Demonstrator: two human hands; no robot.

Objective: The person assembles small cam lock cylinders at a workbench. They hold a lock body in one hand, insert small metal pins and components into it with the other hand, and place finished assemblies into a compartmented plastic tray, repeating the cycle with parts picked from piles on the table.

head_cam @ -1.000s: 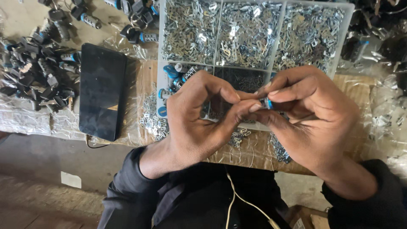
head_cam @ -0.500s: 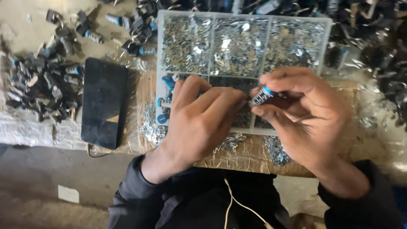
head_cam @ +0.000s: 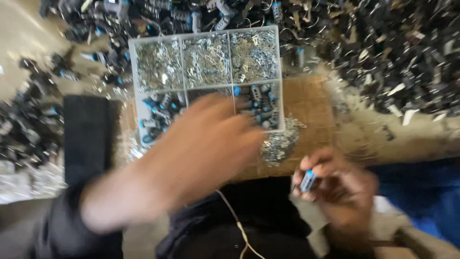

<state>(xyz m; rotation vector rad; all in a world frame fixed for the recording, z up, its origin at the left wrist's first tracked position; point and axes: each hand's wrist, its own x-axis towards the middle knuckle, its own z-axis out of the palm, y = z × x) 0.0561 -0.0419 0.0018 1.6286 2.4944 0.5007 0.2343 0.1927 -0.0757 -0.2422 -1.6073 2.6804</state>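
Right-hand grip (head_cam: 335, 189) pinches a small grey cylinder with a blue end (head_cam: 308, 180). Left hand (head_cam: 201, 144) is blurred over the clear compartment box (head_cam: 206, 76); whether its grip is wide or narrow cannot be told.

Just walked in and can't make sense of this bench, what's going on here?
A person works at a table strewn with small dark parts. Their right hand holds a small cylindrical part with a blue end near their body. Their left hand, blurred, reaches over a clear compartment box holding silvery metal pieces and more blue-ended parts.
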